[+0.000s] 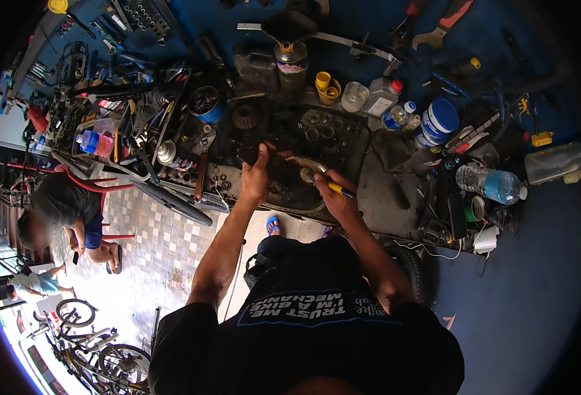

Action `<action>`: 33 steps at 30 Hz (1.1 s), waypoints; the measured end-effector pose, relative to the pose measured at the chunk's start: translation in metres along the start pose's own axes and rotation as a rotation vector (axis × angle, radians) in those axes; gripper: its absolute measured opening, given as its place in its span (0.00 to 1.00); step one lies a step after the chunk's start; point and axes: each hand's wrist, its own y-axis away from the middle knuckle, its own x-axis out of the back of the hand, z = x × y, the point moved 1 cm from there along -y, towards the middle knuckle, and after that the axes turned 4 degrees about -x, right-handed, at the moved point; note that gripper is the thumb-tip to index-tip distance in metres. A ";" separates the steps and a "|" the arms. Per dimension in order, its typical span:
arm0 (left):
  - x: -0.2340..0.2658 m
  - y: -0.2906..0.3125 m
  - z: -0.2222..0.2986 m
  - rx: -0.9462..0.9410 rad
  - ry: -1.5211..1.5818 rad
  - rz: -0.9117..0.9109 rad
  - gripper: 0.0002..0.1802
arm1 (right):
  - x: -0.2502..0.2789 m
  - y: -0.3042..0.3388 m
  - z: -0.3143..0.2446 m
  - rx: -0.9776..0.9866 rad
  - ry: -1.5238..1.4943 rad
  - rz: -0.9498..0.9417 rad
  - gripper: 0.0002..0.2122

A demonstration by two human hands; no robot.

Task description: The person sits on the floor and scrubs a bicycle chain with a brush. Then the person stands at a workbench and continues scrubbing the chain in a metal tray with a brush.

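My left hand (256,179) is closed, thumb up, around a dark part (251,154) over the workbench. That part blends into the black bench top, so its kind is hard to make out. My right hand (338,197) grips a brush (340,189) with a yellow and black handle. The brush's head points into a shallow round pan (315,166), whose rim shows beside my right fingers. Beyond my left hand lies a bicycle cassette (247,117). Several metal rings (313,133) lie on the dark mat to its right.
A blue can (206,104), yellow cups (328,87), bottles (396,116) and a blue-and-white tub (439,120) line the bench's back. Tools crowd the left side; a large plastic bottle (489,184) lies right. A bicycle tyre (172,203) stands left, near a person seated on a red chair (83,185).
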 end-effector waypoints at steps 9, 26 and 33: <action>-0.001 0.001 0.004 0.024 0.040 0.028 0.15 | 0.005 -0.003 0.011 -0.020 0.054 -0.006 0.11; 0.004 0.001 0.023 0.133 0.109 0.019 0.19 | 0.019 -0.008 0.030 -0.006 0.096 -0.048 0.13; 0.002 0.006 -0.018 -0.219 -0.282 0.125 0.19 | -0.045 -0.016 -0.017 -0.232 -0.490 -0.052 0.16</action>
